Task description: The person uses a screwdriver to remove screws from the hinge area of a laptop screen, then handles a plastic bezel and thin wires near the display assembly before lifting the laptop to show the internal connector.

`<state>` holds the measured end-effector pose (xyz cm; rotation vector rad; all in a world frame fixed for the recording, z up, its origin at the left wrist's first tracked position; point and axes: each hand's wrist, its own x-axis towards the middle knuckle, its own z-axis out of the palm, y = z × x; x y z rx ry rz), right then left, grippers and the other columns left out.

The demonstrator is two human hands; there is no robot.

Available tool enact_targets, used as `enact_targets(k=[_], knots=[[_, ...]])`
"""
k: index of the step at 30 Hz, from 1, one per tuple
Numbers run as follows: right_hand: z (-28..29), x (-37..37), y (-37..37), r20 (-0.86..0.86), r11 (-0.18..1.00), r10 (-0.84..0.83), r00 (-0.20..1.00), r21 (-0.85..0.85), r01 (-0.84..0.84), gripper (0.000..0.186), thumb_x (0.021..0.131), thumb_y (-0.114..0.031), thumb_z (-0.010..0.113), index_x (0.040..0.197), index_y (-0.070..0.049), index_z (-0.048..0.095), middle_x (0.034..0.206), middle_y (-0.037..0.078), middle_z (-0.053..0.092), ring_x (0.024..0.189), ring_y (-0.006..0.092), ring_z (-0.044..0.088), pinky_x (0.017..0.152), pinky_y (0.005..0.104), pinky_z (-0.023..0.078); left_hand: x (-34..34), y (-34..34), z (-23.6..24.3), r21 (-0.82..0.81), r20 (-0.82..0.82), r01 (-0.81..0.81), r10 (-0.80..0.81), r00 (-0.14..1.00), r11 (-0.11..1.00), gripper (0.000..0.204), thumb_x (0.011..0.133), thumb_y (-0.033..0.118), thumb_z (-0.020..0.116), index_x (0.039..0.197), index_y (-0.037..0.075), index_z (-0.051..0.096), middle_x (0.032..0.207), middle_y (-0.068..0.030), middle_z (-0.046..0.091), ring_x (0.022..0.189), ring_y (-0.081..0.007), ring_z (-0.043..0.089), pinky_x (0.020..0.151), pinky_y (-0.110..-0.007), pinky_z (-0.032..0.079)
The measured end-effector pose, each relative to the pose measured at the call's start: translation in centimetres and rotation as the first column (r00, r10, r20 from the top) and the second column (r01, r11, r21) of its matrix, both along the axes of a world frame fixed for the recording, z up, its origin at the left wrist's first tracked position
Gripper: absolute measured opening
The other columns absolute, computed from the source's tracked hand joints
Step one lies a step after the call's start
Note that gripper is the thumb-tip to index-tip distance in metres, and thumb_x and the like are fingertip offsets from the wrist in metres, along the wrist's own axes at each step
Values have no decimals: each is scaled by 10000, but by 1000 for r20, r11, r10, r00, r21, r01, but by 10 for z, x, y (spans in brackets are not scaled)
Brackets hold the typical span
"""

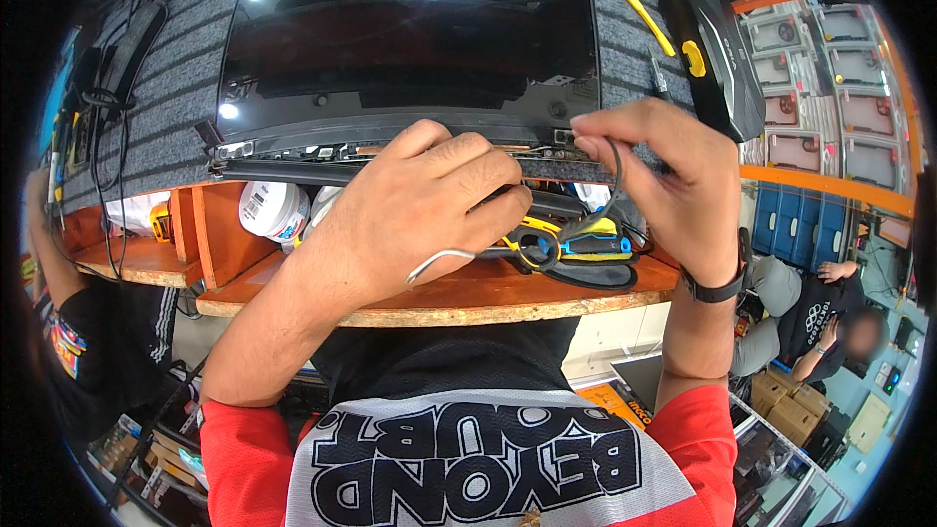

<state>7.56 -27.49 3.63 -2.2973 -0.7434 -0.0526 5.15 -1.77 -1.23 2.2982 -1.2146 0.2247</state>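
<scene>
A laptop screen (410, 49) with a glossy dark face lies on a grey ribbed mat, its opened lower edge toward me. My left hand (439, 195) is curled over the middle of that edge. From under its palm sticks out a thin bent metal tool (439, 259); its other end is hidden by the fingers. My right hand (664, 171) is closed in a pinch by the right hinge. A thin dark flexible strip (617, 176) curves down from these fingers; whether it is a cable I cannot tell. A long black bar (293, 172) runs along the opened edge.
Below, an orange wooden shelf (410, 304) holds a white tub (274, 211) and yellow-handled tools (532, 242). Right of the screen lie a yellow stick tool (649, 22) and a black case (722, 59). Loose black cables (98, 137) hang at left. Other people are at both sides.
</scene>
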Motion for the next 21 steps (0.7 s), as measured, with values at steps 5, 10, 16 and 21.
enact_targets(k=[5, 10, 16, 21], knots=[[0, 4, -1, -52, 997, -76, 996, -7, 76, 195, 882, 26, 747, 1070, -24, 764, 946, 105, 765, 826, 231, 748, 722, 306, 569, 0, 0, -3, -24, 13, 3, -3, 1000, 1000, 248, 827, 126, 689, 1064, 78, 745, 1082, -43, 701, 979, -204, 663, 832, -360, 467], [2, 3, -1, -56, 1000, 22, 998, 11, -21, 183, 877, 22, 760, 1053, -25, 759, 935, 103, 762, 813, 228, 747, 715, 305, 569, 0, 0, 0, -29, -40, 7, -9, 999, 1000, 267, 810, 113, 706, 1072, 80, 747, 1094, -44, 705, 988, -210, 664, 839, -366, 469], [10, 6, 0, -74, 998, 65, 995, -15, -66, 170, 871, 6, 772, 1036, -26, 751, 926, 108, 751, 799, 231, 739, 704, 309, 567, -2, 1, 2, 3, -29, -7, 7, 1000, 1000, 267, 818, 117, 706, 1079, 85, 751, 1103, -38, 708, 997, -217, 666, 852, -366, 470], [10, 14, 6, -55, 993, 122, 991, 1, -122, 168, 880, -7, 771, 1045, -30, 755, 929, 102, 750, 794, 210, 737, 698, 296, 565, -1, 1, -1, 9, -53, -1, 1, 999, 1000, 250, 843, 133, 686, 1082, 90, 746, 1101, -36, 712, 993, -217, 674, 859, -365, 472]])
